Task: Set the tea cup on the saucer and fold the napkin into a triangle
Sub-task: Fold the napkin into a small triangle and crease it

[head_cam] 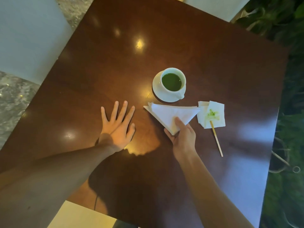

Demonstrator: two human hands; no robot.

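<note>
Head view. The cup (172, 81), full of green tea, stands on its saucer (158, 94) on the table (115, 63). The right hand (182, 137) pinches the near corner of the napkin (169, 115), already a triangle, probably to position it just below the saucer. The left hand (117, 124) lies open and flat, holding nothing. A stained tissue (212, 114) and stick (217, 139) lie right. The underside of the napkin is hidden.

You have no legible text, label, brand, number or sign anywhere in this view. The tea cup (173, 81), saucer (158, 92), napkin (171, 115) and table (115, 66) all present plain, unmarked surfaces.
</note>
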